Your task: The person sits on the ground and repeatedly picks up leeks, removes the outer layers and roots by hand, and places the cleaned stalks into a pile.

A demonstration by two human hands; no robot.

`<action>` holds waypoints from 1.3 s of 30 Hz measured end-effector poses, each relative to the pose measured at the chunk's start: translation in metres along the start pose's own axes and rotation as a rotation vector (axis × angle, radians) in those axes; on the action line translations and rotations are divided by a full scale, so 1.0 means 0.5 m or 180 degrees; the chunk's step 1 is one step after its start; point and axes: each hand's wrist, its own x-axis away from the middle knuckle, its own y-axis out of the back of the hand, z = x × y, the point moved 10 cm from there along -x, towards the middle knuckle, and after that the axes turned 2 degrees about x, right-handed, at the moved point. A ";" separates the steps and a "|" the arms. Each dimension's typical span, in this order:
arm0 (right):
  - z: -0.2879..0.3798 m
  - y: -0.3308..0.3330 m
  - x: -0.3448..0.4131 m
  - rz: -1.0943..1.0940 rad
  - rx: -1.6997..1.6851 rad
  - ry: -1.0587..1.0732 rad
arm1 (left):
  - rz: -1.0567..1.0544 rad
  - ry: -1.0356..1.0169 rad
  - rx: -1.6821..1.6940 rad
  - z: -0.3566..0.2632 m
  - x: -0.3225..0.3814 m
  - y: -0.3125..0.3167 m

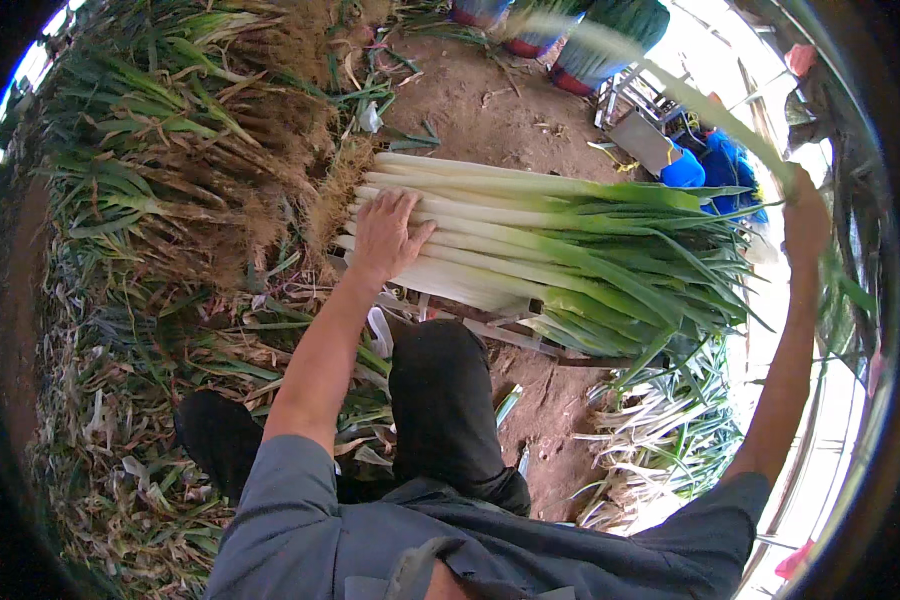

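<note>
Long white-stemmed green onions (495,217) lie side by side in a thick pile on a low metal rack (510,334), roots to the left and green leaves to the right. My left hand (386,232) rests flat on the white stems near their root ends, fingers slightly spread. Raised at the far right, my right hand (806,214) is closed round a single green onion (727,120). Its blurred pale stem reaches up and to the left, and its leaves hang below the hand.
Uncleaned green onions with brown roots (195,172) are heaped at the left, above a mass of stripped leaves (120,450). Thinner onions (652,442) lie on the soil at lower right. Bundles in wrapping (607,45), a metal frame (641,139) and blue items (682,169) stand beyond the pile.
</note>
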 end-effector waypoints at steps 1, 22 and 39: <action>0.101 -0.020 0.025 -0.0335 -0.0624 0.0700 | -0.0106 -0.0036 0.0024 -0.002 0.003 0.004; 0.599 -0.192 0.222 0.1129 -0.1373 0.1672 | -0.0260 0.0187 0.0212 0.004 0.020 0.011; 0.481 -0.124 0.082 0.0412 -0.1291 0.0912 | 0.0350 -0.0007 -0.0317 -0.010 -0.104 -0.059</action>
